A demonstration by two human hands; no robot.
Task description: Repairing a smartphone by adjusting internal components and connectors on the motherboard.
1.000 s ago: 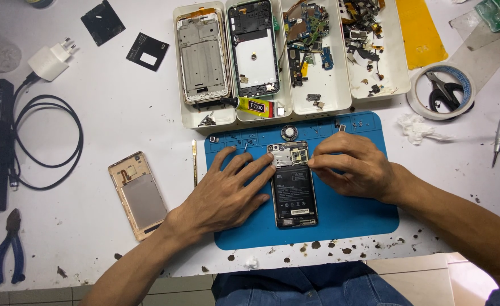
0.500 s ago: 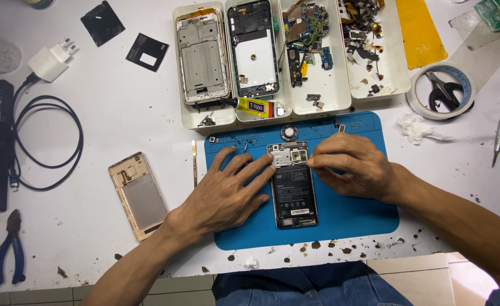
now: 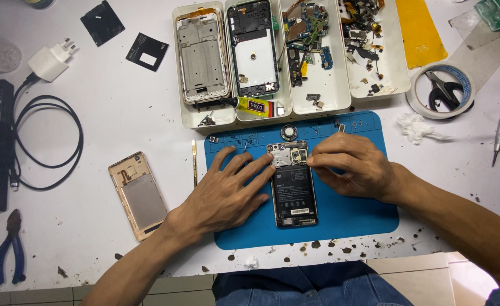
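**Opened phone steadied on blue mat by both hands**

The left hand (image 3: 227, 195) is laid flat, fingers spread, fingertips pressed against the left edge of an opened smartphone (image 3: 293, 184). The right hand (image 3: 349, 167) is curled, fingers drawn together at the phone's upper right corner by the circuit board; whether anything is pinched there cannot be told. The phone lies back-off, battery exposed, upright on a blue work mat (image 3: 352, 212). A thin metal pry tool (image 3: 194, 163) lies just left of the mat. A gold back cover (image 3: 138, 194) is seen further left. White parts trays (image 3: 329, 90) sit above the mat, with a glue tube (image 3: 251, 105) across them. Blue-handled pliers (image 3: 9, 249) lie at far left.
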